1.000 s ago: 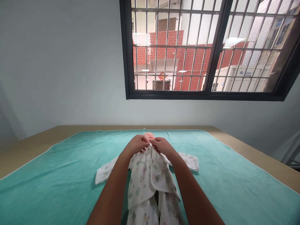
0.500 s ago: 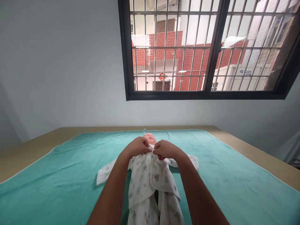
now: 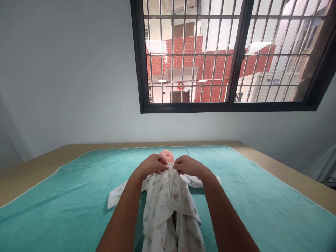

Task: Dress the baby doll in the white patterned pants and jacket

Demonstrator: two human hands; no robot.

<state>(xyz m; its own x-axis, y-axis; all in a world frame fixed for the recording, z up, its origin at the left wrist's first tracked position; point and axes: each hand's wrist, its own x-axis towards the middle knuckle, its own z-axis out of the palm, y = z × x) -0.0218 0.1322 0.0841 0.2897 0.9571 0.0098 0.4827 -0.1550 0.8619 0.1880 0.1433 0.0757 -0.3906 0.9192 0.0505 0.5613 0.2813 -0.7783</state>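
A baby doll (image 3: 167,155) lies on its back, head toward the wall, in a white printed jacket (image 3: 160,199) and matching trousers (image 3: 160,241). Both sleeves spread out sideways. At the neckline, my left hand (image 3: 154,164) pinches the jacket's left-side front edge. My right hand (image 3: 187,165) pinches the opposite edge at the same height, a small gap from the left fingertips. Below the hands the two front panels meet near the middle and part at the hem. Whatever fastener lies at the collar is too small to make out.
A teal cloth (image 3: 78,189) with slight creases covers most of the wooden table (image 3: 283,171). Behind it rises a grey wall (image 3: 78,87) with a dark-framed, barred window (image 3: 189,107).
My right hand has shifted slightly up and is a bit flatter, lifting the jacket's edge at the collar. My left hand stays nearly in place. The view has tilted a little.
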